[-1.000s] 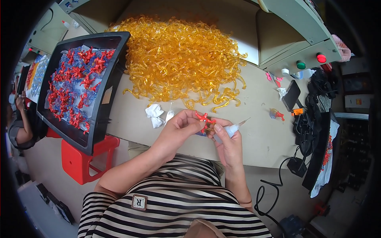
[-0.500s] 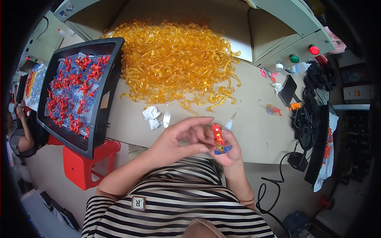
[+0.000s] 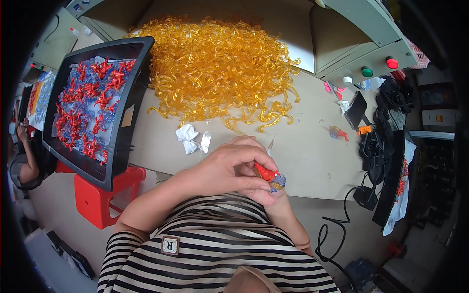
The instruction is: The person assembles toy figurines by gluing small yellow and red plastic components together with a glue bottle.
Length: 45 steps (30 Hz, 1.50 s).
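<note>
My left hand [image 3: 220,168] pinches a small red figurine [image 3: 265,172] with a clear blue base and a yellow piece near it, its thumb and forefinger closed around the red part. Under and behind it lies my right hand [image 3: 267,196], fingers curled and largely hidden. A thin needle-tipped dropper [image 3: 271,145] pokes up from the right hand's fingers; its body is covered. Beyond both hands spreads a big heap of clear yellow curled plastic pieces [image 3: 220,73].
On the left, a black tray [image 3: 119,139] of red-and-blue figurines tilts over a red stool [image 3: 95,205]. Crumpled tissue [image 3: 187,139] lies before the heap. To the right are another figurine [image 3: 338,133], a phone [image 3: 355,108], scissors [image 3: 334,90] and black cables [image 3: 322,239].
My left hand has moved right and closed on the figurine, which has tipped from upright to slanting. The right hand has shifted left, now mostly behind the left, and the dropper tip moved left with it.
</note>
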Available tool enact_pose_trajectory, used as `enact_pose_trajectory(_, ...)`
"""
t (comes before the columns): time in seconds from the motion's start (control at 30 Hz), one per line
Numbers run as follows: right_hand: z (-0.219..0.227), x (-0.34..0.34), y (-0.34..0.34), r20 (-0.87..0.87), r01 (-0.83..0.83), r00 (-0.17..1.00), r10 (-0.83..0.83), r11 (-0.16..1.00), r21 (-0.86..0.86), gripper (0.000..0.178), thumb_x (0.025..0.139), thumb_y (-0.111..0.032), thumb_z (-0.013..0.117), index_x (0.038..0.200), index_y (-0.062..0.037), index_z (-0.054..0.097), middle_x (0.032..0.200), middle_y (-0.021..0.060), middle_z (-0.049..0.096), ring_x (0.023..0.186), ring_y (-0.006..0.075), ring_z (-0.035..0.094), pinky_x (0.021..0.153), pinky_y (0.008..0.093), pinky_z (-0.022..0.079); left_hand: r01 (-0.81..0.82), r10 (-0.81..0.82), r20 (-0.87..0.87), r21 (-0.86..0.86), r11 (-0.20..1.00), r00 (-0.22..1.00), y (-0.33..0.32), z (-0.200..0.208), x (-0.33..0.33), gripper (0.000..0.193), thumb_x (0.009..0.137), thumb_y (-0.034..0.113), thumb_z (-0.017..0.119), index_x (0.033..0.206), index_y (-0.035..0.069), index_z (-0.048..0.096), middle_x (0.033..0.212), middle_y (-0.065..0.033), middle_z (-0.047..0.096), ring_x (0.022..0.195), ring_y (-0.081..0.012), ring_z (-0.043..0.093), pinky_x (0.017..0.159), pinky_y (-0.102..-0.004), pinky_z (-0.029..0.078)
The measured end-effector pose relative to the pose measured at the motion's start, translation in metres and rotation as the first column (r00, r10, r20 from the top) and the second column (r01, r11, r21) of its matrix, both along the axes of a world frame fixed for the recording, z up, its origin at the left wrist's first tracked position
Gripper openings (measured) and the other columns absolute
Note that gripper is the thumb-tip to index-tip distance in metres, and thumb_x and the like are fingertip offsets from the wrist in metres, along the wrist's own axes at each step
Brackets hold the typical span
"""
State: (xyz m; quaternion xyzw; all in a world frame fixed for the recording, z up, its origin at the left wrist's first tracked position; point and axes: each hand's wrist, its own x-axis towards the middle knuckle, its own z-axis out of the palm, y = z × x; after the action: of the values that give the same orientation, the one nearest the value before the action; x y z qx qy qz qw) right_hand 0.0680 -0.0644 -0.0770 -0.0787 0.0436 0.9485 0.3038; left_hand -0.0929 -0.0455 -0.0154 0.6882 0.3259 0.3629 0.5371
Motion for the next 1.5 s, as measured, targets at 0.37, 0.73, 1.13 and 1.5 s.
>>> enact_pose_trajectory(0.37,-0.007,0.003,-0.003,0.102,-0.026,0.994,0.026,1.0,-0.009,0.027,0.089,-0.025,0.047,0.106,-0.0037,0.047,0.093,0.0063,0.053,0.083,0.0162,0.056,0.068,0.0284,0.049,-0.007,0.006,0.022,0.046,0.999,1.0,-0.001,0.0,0.0,0.032,0.069,0.005,0.07,0.099,0.007,0.061,0.091,-0.006,0.059,0.087,-0.0207,0.055,0.073,-0.0289,0.047)
enact_pose_trajectory(0.73,0.006,0.017,-0.005,0.503,-0.046,0.852,-0.146,0.936,0.35,0.028,0.091,-0.019,0.047,0.11,0.0007,0.05,0.104,0.0115,0.056,0.092,0.0182,0.057,0.079,0.031,0.048,-0.178,0.181,-0.014,0.121,0.977,0.983,-0.01,0.004,-0.007,0.036,0.069,0.008,0.071,0.103,0.006,0.059,0.09,-0.0085,0.061,0.079,-0.0205,0.058,0.068,-0.0283,0.048)
enact_pose_trajectory(1.13,0.028,0.018,-0.003,0.523,0.106,0.738,-0.426,0.839,0.534,0.037,0.084,-0.009,0.058,0.117,0.0026,0.047,0.104,0.0107,0.056,0.084,0.0135,0.054,0.068,0.0251,0.045,-0.224,0.245,-0.159,0.136,0.965,0.956,-0.013,0.011,-0.008,0.039,0.072,0.009,0.068,0.109,0.005,0.054,0.092,-0.0102,0.058,0.08,-0.022,0.059,0.07,-0.0289,0.049)
enact_pose_trajectory(1.5,0.054,0.029,0.003,0.758,-0.173,0.392,-0.522,0.767,0.617,0.03,0.084,-0.01,0.059,0.109,0.0017,0.048,0.092,0.0071,0.059,0.078,0.0114,0.056,0.065,0.0222,0.046,0.076,0.444,0.424,-0.785,0.615,0.789,-0.022,-0.026,-0.013,0.034,0.085,0.005,0.056,0.117,0.006,0.046,0.104,-0.0051,0.057,0.095,-0.0135,0.056,0.082,-0.0315,0.048)
